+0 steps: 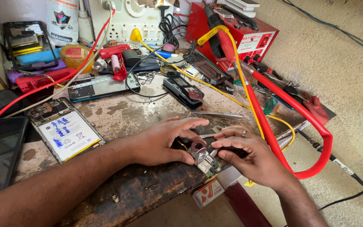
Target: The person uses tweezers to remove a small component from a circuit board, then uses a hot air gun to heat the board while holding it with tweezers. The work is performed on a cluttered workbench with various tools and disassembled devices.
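At the table's [148,189] near edge a small green board [207,165] lies between both hands, its long axis slanting from the solder coil [198,149] toward the edge. The left hand [162,143] presses down beside the coil, fingers flat; the right hand [248,157] pinches at the board's far side. Beyond lie tweezers [219,114], then an opened phone [183,90].

**Bench Count**

Two hands were at the bench edge, the left hand [162,141] and the right hand [248,155]. Between them lay one small circuit board [208,164] and one solder spool [198,149]. One opened phone [66,130] showed its battery. One red power supply [236,35] stood behind.
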